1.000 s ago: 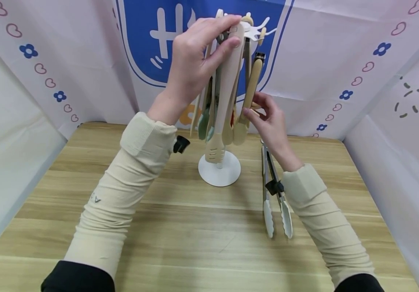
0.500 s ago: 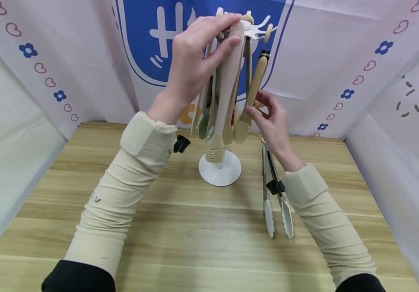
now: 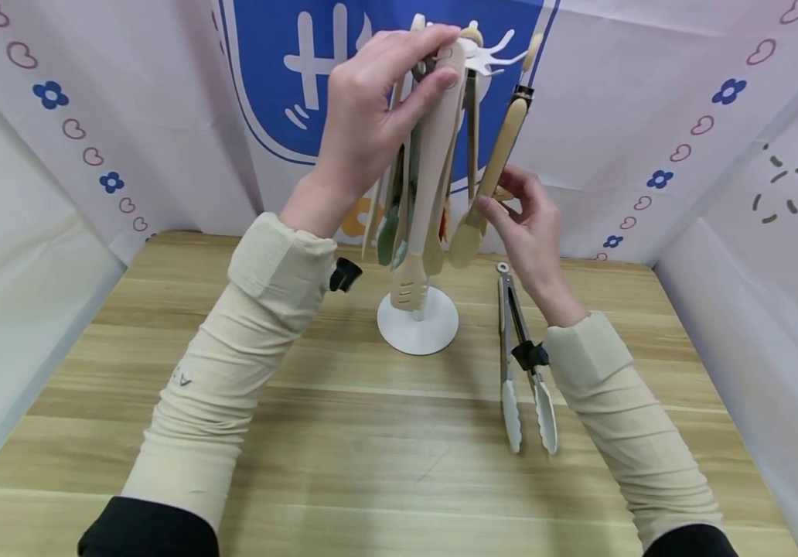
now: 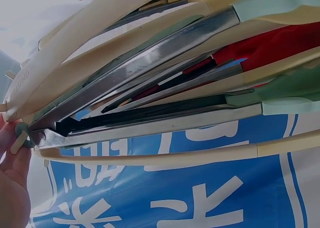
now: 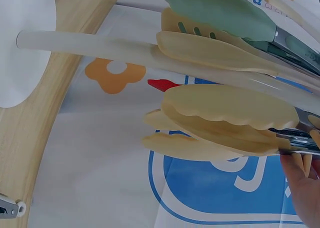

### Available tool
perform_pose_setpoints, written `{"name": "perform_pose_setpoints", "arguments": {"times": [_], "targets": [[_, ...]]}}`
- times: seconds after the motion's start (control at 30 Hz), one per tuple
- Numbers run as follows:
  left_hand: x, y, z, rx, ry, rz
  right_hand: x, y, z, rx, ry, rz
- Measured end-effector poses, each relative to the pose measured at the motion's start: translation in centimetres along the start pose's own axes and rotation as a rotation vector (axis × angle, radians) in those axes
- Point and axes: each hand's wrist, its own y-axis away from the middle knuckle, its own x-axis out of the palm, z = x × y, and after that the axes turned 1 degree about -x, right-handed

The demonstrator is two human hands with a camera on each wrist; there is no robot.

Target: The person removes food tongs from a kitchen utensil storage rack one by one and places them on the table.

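A white utensil stand (image 3: 416,336) has several kitchen utensils hanging from its hooks. My left hand (image 3: 374,104) grips its top, thumb against the handle of a beige slotted utensil (image 3: 409,286). In the left wrist view, green-tipped tongs (image 4: 150,53) hang beside those fingers. My right hand (image 3: 527,232) pinches a pair of pale yellow tongs (image 3: 503,143) partway down. These lean outward, their top loop at the tip of a right-hand hook; whether it still touches is unclear. The right wrist view shows their scalloped heads (image 5: 230,105).
Metal tongs with white tips (image 3: 512,422) lie on the wooden table (image 3: 343,449), right of the stand's round base and close to my right wrist. A printed cloth (image 3: 601,93) hangs behind, with white side walls left and right.
My right hand has moved right with the yellow tongs, which tilt further outward. Their loop has slid along the hook to its tip. My left hand stays put.
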Motion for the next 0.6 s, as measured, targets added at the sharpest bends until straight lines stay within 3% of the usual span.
{"name": "perform_pose_setpoints", "arguments": {"times": [0.33, 0.6], "targets": [[0.0, 0.0, 0.1, 0.005, -0.002, -0.003, -1.0, 0.0, 0.1, 0.014, 0.041, -0.022], [0.1, 0.0, 0.2, 0.067, -0.013, -0.031, -2.2, 0.2, 0.2, 0.037, 0.065, -0.048]]}}
